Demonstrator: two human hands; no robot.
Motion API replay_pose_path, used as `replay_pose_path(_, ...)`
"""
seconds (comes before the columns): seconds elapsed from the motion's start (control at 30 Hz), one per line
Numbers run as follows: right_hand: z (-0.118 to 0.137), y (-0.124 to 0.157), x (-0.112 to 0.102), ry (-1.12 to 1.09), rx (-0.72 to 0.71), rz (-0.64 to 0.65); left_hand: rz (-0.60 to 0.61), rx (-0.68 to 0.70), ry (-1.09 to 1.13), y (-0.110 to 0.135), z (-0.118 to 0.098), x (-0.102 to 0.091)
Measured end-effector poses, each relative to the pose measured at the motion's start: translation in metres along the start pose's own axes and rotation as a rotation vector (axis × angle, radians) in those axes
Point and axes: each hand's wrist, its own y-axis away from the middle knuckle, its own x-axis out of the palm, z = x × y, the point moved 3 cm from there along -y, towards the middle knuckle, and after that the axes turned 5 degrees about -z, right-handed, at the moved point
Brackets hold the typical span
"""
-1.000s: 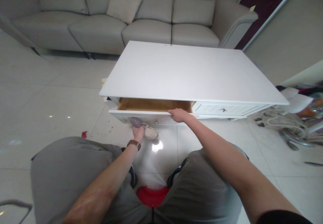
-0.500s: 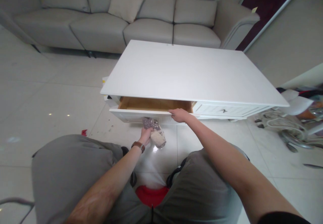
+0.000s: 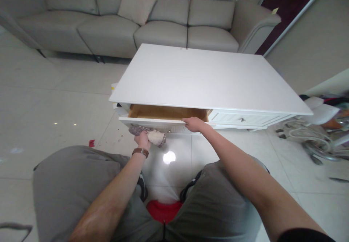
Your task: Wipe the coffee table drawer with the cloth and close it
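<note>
A bunched cloth (image 3: 156, 137), patterned grey-purple and cream, is gripped in my left hand (image 3: 143, 140) and lies against the front of a pulled-out drawer. My right hand (image 3: 193, 124) is closed over the top edge of that drawer (image 3: 160, 120), towards its right end. Bare wood shows inside the drawer. The drawer belongs to a white coffee table (image 3: 209, 76). A small metal knob (image 3: 169, 130) sits on the drawer front, just right of the cloth.
Behind the table stands a grey sofa (image 3: 163, 35) with a cushion (image 3: 137, 2). A second drawer (image 3: 242, 119) is closed on the right. Rolled fabric and metal items (image 3: 308, 136) lie at the right. Something red (image 3: 92, 143) is on the tiled floor.
My left hand has moved left along the drawer front with the cloth, uncovering the knob. My right hand stays on the drawer edge, and the drawer has not visibly moved.
</note>
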Motion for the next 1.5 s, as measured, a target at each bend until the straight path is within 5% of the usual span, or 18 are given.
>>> replay_pose_path(0.17, -0.001, -0.001, 0.001, -0.006, 0.007, 0.007, -0.013, 0.407, -0.237, 0.021, -0.008, -0.004)
replay_pose_path(0.27, 0.0, -0.001, 0.0, -0.007, 0.007, 0.007, 0.122, 0.539, -0.339, 0.045, -0.002, -0.004)
replay_pose_path(0.53, 0.001, 0.0, -0.002, 0.011, 0.009, 0.001, 0.556, 0.621, -0.62, 0.089, 0.022, -0.002)
replay_pose_path(0.67, 0.0, 0.0, 0.0, 0.018, 0.011, -0.008, 0.854, 0.846, -0.827, 0.101, 0.029, 0.002)
replay_pose_path(0.77, -0.001, -0.001, 0.001, 0.019, 0.004, -0.016, 0.956, 1.015, -1.019, 0.108, 0.028, 0.005)
replay_pose_path(1.07, -0.002, -0.001, 0.002, 0.016, 0.004, -0.02, 0.976, 1.145, -1.286, 0.118, 0.024, 0.009)
replay_pose_path(1.3, -0.003, 0.0, 0.003, 0.011, 0.002, -0.026, 0.892, 1.062, -1.213, 0.115, 0.019, 0.008)
replay_pose_path(1.5, -0.001, 0.002, 0.0, 0.005, 0.013, -0.017, 0.753, 0.853, -1.003, 0.097, 0.017, 0.003)
